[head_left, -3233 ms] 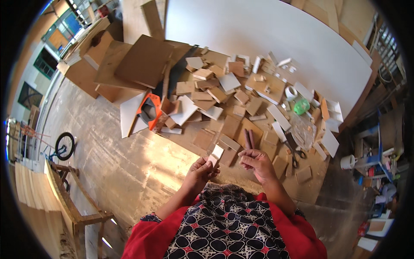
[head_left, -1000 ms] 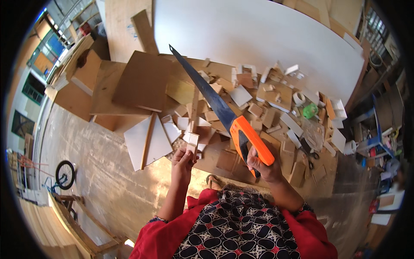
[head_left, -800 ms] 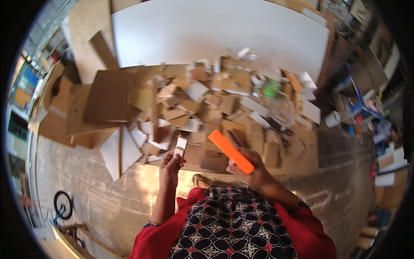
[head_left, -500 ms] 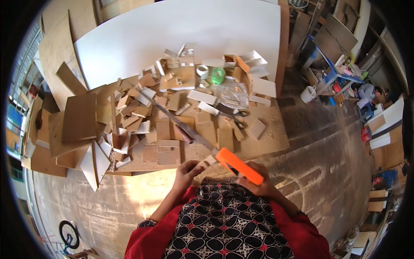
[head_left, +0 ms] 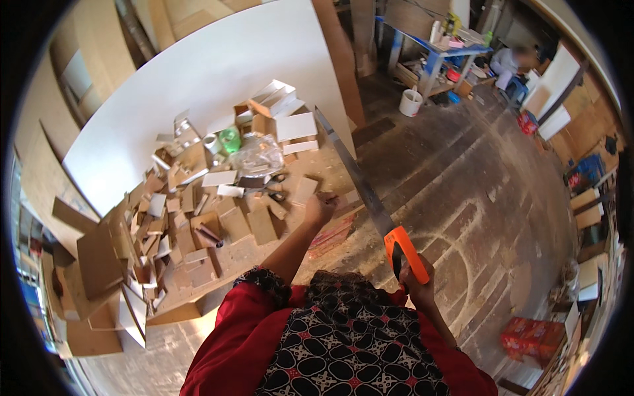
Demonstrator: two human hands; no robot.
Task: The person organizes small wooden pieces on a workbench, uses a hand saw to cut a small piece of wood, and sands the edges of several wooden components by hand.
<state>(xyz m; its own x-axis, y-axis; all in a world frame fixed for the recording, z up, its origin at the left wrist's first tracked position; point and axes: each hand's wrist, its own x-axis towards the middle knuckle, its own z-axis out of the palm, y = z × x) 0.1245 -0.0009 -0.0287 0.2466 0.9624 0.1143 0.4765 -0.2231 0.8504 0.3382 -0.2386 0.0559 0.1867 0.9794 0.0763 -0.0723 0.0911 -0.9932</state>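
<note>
My right hand [head_left: 420, 274] is wrapped round the orange handle of a handsaw [head_left: 365, 189]. The long dark blade slants up and to the left, its tip beyond the table's right edge. My left hand [head_left: 321, 208] is at the near right edge of the worktable [head_left: 333, 173], fingers closed on a small pale piece of wood [head_left: 347, 198] that sticks out past them toward the blade. The blade looks apart from this piece. Just beyond the left hand a flat rectangular wood offcut [head_left: 304, 190] lies on the table, with scissors [head_left: 276, 188] to its left.
Wood offcuts [head_left: 198, 224] cover much of the table. Behind them are clear plastic wrap [head_left: 257, 158], a green tape roll [head_left: 230, 139] and a large white panel [head_left: 198, 79]. A white bucket [head_left: 410, 103] stands on the floor near a blue bench [head_left: 432, 63], where a person [head_left: 507, 65] sits low.
The view has turned right. My left hand has moved from in front of me to the table's edge with the wood piece. The saw has swung right, away from above the offcuts.
</note>
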